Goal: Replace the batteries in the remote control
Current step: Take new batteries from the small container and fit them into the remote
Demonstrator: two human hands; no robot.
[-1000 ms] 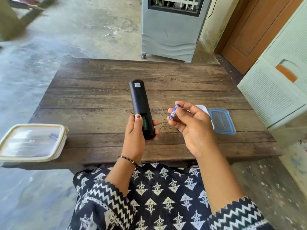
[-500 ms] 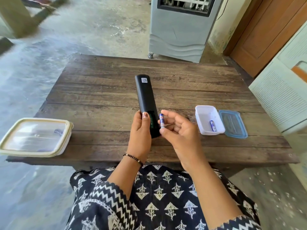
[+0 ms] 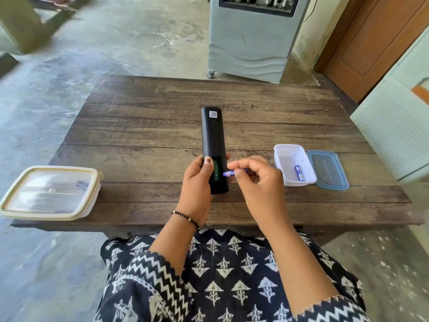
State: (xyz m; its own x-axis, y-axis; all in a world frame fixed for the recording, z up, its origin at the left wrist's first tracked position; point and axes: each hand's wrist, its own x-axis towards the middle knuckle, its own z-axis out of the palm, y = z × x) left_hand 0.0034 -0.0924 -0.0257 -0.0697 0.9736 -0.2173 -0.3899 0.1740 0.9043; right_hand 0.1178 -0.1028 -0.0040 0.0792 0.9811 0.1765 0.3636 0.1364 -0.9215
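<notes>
A black remote control point(image 3: 212, 138) lies back side up over the wooden table point(image 3: 144, 140), its near end gripped by my left hand point(image 3: 197, 184). The battery bay point(image 3: 217, 170) at that end is uncovered and shows green inside. My right hand point(image 3: 257, 182) pinches a small blue battery point(image 3: 229, 174) between thumb and fingers, held sideways with its tip at the right edge of the bay. A second blue battery point(image 3: 299, 173) lies in a small white tub point(image 3: 282, 156) to the right.
A blue lid point(image 3: 328, 169) rests beside the white tub. A closed clear container with a cream lid point(image 3: 50, 192) sits at the table's left front corner. A grey air cooler point(image 3: 250, 40) stands behind the table, a white cabinet point(image 3: 394, 129) to the right.
My right hand has turned the battery from upright to sideways and brought it down against the open bay. The remote and my left hand have stayed roughly in place.
</notes>
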